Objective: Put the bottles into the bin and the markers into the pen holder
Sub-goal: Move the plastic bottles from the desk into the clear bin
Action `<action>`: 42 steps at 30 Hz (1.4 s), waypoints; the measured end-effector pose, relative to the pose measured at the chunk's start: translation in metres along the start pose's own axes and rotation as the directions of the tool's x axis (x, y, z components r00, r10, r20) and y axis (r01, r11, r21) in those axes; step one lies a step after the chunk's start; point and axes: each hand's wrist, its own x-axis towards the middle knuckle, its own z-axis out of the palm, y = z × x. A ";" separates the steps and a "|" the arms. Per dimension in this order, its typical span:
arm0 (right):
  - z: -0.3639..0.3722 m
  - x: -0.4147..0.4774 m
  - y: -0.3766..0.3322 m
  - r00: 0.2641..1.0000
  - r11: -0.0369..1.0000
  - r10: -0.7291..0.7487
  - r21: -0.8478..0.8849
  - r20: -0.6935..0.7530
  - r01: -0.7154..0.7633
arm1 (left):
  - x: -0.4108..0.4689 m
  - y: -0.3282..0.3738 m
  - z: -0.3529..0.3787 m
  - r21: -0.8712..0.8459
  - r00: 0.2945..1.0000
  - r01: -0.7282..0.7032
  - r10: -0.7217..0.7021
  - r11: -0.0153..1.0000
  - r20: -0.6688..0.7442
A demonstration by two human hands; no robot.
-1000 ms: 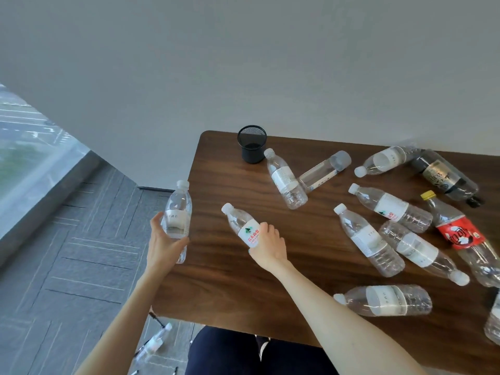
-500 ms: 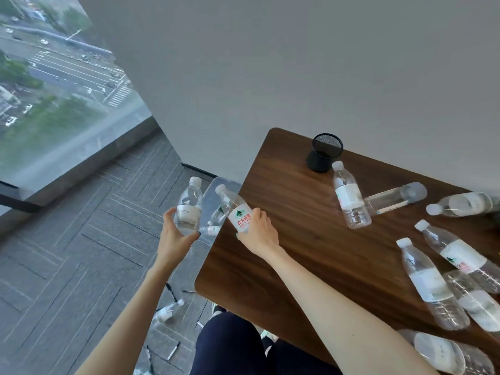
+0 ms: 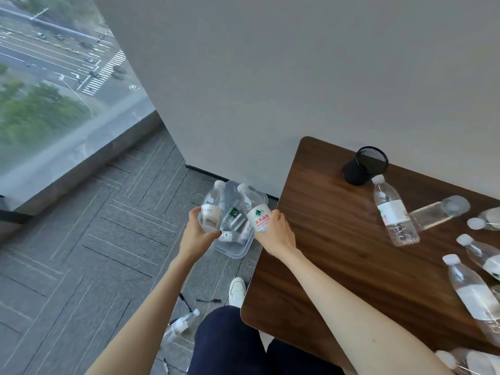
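My left hand (image 3: 195, 236) grips a clear water bottle with a white label (image 3: 211, 209), held upright. My right hand (image 3: 276, 234) grips a second clear bottle with a red and white label (image 3: 255, 209). Both bottles hang over a clear plastic bin (image 3: 235, 251) on the floor, left of the table; several bottles lie inside it. A black mesh pen holder (image 3: 365, 165) stands at the table's far corner. Black markers (image 3: 208, 300) lie on the floor near my shoe, beside a small bottle (image 3: 182, 323).
The dark wooden table (image 3: 338, 261) carries several more clear bottles, one upright-tilted (image 3: 393, 212) near the holder and others at the right edge. A grey wall stands behind. A large window fills the left. My white shoe (image 3: 237, 290) rests by the table's edge.
Both hands have carried their bottles leftward off the table, and they now hang over the bin. The view has swung left and down, bringing the bin and floor into sight.
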 end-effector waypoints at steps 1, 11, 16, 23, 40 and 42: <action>0.000 0.003 -0.003 1.000 1.000 0.018 0.009 -0.007 -0.018 | 0.009 0.002 -0.003 0.012 1.000 -0.010 0.009 1.000 0.014; 0.007 0.026 -0.024 0.976 0.972 0.217 0.101 -0.027 -0.213 | 0.067 -0.003 -0.018 0.156 0.991 -0.087 0.070 0.984 0.112; 0.016 0.033 -0.039 0.962 0.952 0.273 0.144 0.006 -0.271 | 0.069 -0.015 -0.030 0.098 0.992 -0.074 0.063 0.992 0.114; 0.012 0.054 -0.072 0.968 0.952 0.250 0.186 -0.013 -0.243 | 0.075 -0.021 -0.045 0.084 0.991 -0.092 0.083 0.992 0.108; 0.021 0.024 -0.054 0.992 0.986 0.071 0.157 -0.107 -0.053 | 0.059 -0.013 -0.034 0.051 0.985 -0.118 0.110 0.992 0.136; 0.027 0.017 -0.052 0.996 0.985 0.045 0.167 -0.080 -0.031 | 0.051 -0.017 -0.032 0.044 0.987 -0.111 0.105 0.993 0.118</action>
